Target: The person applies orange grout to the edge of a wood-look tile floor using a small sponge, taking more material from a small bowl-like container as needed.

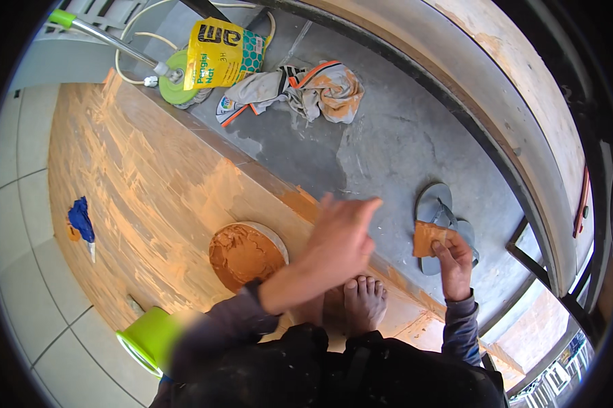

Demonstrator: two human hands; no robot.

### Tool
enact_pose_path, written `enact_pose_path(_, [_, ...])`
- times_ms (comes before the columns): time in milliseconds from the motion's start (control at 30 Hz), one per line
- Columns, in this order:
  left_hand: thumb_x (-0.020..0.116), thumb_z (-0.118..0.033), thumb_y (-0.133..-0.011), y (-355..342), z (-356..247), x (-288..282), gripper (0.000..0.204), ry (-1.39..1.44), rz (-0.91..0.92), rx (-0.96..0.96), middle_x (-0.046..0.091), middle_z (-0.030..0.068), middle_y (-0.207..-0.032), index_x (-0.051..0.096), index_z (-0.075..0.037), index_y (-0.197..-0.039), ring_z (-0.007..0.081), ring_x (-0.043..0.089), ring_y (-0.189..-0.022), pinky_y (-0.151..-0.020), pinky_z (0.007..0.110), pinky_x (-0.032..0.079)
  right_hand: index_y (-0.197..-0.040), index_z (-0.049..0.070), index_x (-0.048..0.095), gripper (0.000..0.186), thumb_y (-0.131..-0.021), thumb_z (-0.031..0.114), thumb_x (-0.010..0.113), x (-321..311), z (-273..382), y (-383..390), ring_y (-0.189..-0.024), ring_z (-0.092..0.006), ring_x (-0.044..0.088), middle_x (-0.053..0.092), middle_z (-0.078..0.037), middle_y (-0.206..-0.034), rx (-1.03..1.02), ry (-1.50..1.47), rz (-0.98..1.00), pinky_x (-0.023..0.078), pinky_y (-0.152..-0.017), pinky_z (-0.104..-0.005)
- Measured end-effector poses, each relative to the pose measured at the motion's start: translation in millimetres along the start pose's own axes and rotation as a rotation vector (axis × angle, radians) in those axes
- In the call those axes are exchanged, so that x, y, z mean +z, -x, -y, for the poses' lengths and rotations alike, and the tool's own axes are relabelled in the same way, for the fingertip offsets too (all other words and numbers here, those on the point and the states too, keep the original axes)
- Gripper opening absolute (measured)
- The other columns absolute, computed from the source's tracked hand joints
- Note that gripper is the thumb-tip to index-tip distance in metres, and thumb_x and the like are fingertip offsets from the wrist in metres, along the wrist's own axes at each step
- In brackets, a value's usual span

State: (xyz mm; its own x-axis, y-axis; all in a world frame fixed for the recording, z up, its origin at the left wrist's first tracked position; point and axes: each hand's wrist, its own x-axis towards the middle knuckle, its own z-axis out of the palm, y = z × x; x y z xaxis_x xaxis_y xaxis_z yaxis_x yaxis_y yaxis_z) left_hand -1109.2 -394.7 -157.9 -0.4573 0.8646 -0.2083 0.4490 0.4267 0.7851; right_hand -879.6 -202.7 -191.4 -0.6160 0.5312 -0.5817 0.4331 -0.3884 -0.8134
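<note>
My right hand (454,262) pinches a flat, roughly square piece (430,239), smeared orange-brown, between thumb and fingers. It is held over a pair of dark flip-flops (434,202) on the grey floor. My left hand (337,238) hangs in the air, index finger stretched out to the right, with nothing visible in it; its other fingers are partly hidden and slightly blurred. Below and left of that wrist stands a round tub (245,255) of thick orange-brown paste, its right edge partly covered by my forearm.
Orange-brown paste streaks the wood-look surface (136,197). A blue cloth-like item (80,219) and a lime-green bucket (146,336) are at left. Beyond lie a yellow bag (214,54), a green-headed mop (176,76) and a crumpled grey cloth (327,92). My bare foot (366,306) is near the step edge.
</note>
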Motion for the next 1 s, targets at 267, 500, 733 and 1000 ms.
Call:
enact_pose_path(267, [0.059, 0.003, -0.087, 130.3, 68.9, -79.7, 0.055, -0.343, -0.503, -0.431, 0.055, 0.0256, -0.138, 0.049, 0.002, -0.142, 0.0435, 0.051, -0.130, -0.112, 0.048, 0.041, -0.121, -0.002, 0.066, 0.023, -0.100, 0.004, 0.061, 72.5, 1.8, -24.2, -0.099, -0.0123, 0.066, 0.072, -0.005, -0.108, 0.071, -0.187, 0.354, 0.050, -0.090, -0.0276])
enact_pose_path(500, [0.059, -0.011, -0.103, 244.0, 99.7, -33.1, 0.050, 0.345, -0.649, -0.973, 0.053, 0.0232, -0.142, 0.042, 0.005, -0.147, 0.0335, 0.059, -0.124, -0.105, 0.043, 0.048, -0.122, 0.000, 0.067, 0.024, -0.103, 0.014, 0.062, 211.4, 44.7, -161.3, -0.093, -0.0093, 0.063, 0.071, 0.000, -0.105, -0.460, 0.203, 0.362, 0.051, -0.084, -0.0263])
enact_pose_path(733, [0.060, -0.010, -0.104, 179.8, 64.9, -81.8, 0.045, 0.702, -0.723, -0.513, 0.053, 0.0161, -0.143, 0.046, 0.002, -0.145, 0.0266, 0.060, -0.127, -0.098, 0.037, 0.055, -0.117, 0.003, 0.070, 0.020, -0.103, 0.017, 0.066, 303.6, 99.8, -145.0, -0.095, -0.0056, 0.063, 0.072, 0.001, -0.104, -0.167, -0.245, 0.840, 0.052, -0.086, -0.0265])
enact_pose_path(1000, [0.061, -0.009, -0.106, 145.8, 69.8, -75.9, 0.028, 1.312, -1.005, -0.455, 0.071, 0.0069, -0.117, 0.059, -0.002, -0.133, 0.0136, 0.070, -0.105, -0.095, 0.029, 0.059, -0.117, 0.001, 0.070, 0.020, -0.102, 0.015, 0.068, 345.0, 61.5, -53.4, -0.099, -0.0094, 0.065, 0.072, -0.003, -0.109, 0.038, -0.321, 0.887, 0.052, -0.092, -0.0279])
